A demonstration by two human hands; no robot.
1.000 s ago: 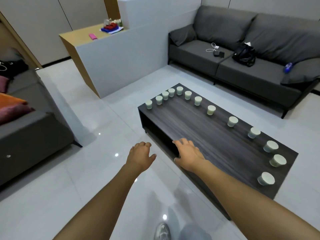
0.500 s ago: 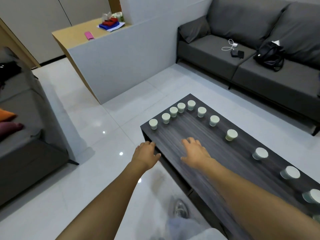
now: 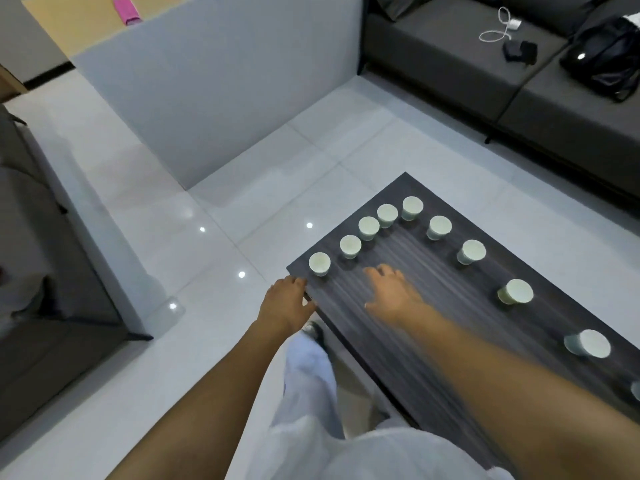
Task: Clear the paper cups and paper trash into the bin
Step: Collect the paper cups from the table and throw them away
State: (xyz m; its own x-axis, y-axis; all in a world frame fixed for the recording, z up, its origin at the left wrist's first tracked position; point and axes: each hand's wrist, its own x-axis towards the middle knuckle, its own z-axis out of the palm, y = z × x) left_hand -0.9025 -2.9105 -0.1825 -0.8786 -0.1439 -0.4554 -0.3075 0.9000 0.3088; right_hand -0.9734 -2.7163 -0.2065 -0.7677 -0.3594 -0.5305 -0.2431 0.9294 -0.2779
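Several pale green paper cups stand upside down along the far and left edges of a dark wooden coffee table (image 3: 433,306). The nearest cup (image 3: 319,263) sits at the table's left corner, with another cup (image 3: 350,245) just behind it. My left hand (image 3: 285,301) hovers at that corner, fingers relaxed, a short way below the nearest cup. Over the tabletop my right hand (image 3: 389,292) is stretched out with fingers spread, holding nothing, blurred by motion. No bin is in view.
A white partition wall (image 3: 214,84) stands beyond the table, with a pink object (image 3: 127,10) on its wooden top. A grey sofa (image 3: 485,71) at the back right carries a black bag (image 3: 606,60) and a cable. Another sofa (image 3: 52,271) is on the left. White tiled floor lies between.
I have moved closer to the table's left end. Both hands have advanced towards the cups, the right one now further over the tabletop.
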